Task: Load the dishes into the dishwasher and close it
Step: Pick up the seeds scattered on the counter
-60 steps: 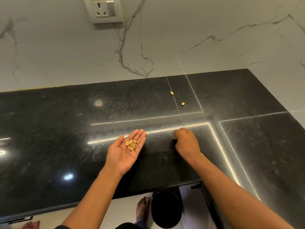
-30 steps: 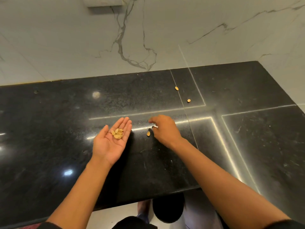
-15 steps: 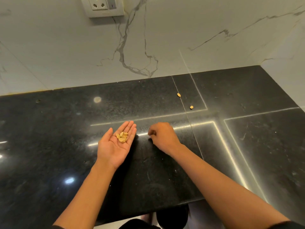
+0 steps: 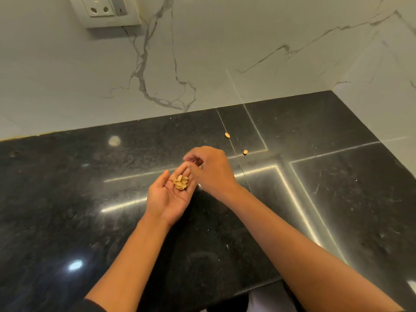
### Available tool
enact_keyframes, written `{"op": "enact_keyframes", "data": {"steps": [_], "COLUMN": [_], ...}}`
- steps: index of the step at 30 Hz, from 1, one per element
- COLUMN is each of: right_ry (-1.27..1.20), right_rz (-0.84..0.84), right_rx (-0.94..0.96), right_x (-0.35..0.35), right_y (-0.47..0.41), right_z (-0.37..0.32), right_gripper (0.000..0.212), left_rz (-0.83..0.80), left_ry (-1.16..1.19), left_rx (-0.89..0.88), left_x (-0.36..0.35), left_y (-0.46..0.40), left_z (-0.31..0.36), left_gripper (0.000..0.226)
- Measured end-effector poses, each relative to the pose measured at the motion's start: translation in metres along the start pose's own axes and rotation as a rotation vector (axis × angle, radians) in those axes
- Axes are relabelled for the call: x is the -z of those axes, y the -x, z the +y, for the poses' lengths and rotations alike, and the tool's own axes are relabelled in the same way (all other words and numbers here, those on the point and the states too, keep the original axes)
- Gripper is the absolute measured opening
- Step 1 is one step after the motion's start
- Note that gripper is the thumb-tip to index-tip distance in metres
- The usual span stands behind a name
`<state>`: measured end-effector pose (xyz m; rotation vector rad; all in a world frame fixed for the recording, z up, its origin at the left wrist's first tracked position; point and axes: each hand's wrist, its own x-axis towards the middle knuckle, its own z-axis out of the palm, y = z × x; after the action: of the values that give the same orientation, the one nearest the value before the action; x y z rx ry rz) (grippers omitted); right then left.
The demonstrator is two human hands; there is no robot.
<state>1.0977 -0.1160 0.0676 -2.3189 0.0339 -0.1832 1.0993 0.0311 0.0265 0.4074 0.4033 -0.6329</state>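
No dishes and no dishwasher are in view. My left hand [image 4: 171, 194] lies palm up over the black granite counter [image 4: 67, 199], its fingers nearly straight, carrying a small pile of pale yellow seeds [image 4: 180, 182]. My right hand [image 4: 209, 170] hovers just above the left hand's fingertips, back up, with its fingers loosely bent and apart. I see nothing between them. Two more seeds lie on the counter behind the hands, one farther back [image 4: 227, 135] and one nearer [image 4: 245, 152].
A white marble wall [image 4: 225, 52] rises behind the counter and along the right side. A socket plate [image 4: 108, 10] sits on the wall at the top left. The counter's front edge [image 4: 258, 287] runs below my forearms.
My right hand picked a seed off the counter and lifted over to my left palm. The seed that lay between the hands is gone from the counter. The left hand rose slightly.
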Motion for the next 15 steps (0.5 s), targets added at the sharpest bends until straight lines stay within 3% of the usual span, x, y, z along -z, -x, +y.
{"op": "enact_keyframes", "data": {"steps": [3, 7, 10, 15], "right_ry": [0.037, 0.219, 0.462, 0.553], "right_rz": [0.089, 0.042, -0.051, -0.12], "right_rx": [-0.113, -0.298, -0.316, -0.307], "right_x": [0.02, 0.047, 0.062, 0.072], "right_y": [-0.013, -0.032, -0.043, -0.048], "right_z": [0.033, 0.084, 0.11, 0.127], "right_gripper": [0.022, 0.029, 0.029, 0.026], "left_rz": [0.026, 0.042, 0.058, 0.071], "left_ry": [0.015, -0.014, -0.034, -0.047], "left_rx": [0.004, 0.009, -0.002, -0.012], "left_x": [0.002, 0.01, 0.014, 0.019], "left_y": [-0.009, -0.01, -0.01, -0.013], "left_z": [-0.003, 0.002, 0.01, 0.019], "left_gripper": [0.056, 0.056, 0.056, 0.056]}}
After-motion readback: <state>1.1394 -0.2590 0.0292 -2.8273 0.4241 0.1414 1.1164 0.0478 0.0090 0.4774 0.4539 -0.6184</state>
